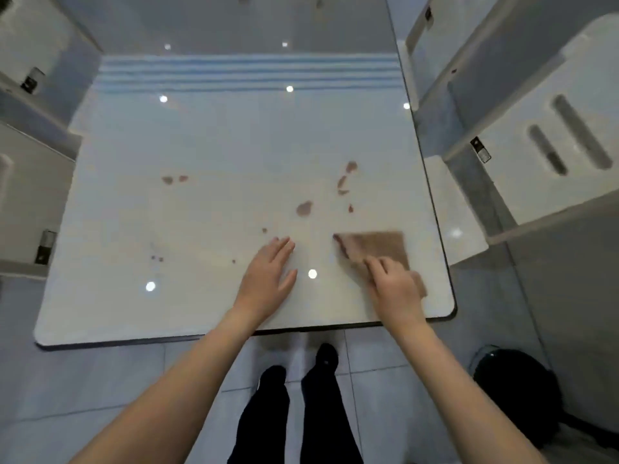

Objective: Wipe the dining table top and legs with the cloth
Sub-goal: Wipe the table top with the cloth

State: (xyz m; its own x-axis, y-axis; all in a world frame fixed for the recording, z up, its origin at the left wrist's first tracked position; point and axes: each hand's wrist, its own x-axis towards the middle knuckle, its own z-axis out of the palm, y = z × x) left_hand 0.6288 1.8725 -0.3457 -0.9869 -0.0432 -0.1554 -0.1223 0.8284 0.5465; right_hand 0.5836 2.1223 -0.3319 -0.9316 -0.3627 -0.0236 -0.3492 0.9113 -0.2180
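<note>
A glossy white dining table (201, 145) fills the middle of the head view, seen from above. Brown stains (304, 208) dot its near half, several of them toward the right. A brown cloth (378, 247) lies flat near the table's front right corner. My right hand (395, 289) presses on the cloth's near edge, fingers on top of it. My left hand (268, 276) rests flat on the bare tabletop to the left of the cloth, fingers spread and holding nothing. The table legs are hidden under the top.
White chairs stand at the left (30, 135) and right (536, 135) sides of the table. A blue-striped mat (248, 73) lies at the far edge. A black bin (516, 393) sits on the tiled floor at right. My black-clad legs (294, 413) stand at the near edge.
</note>
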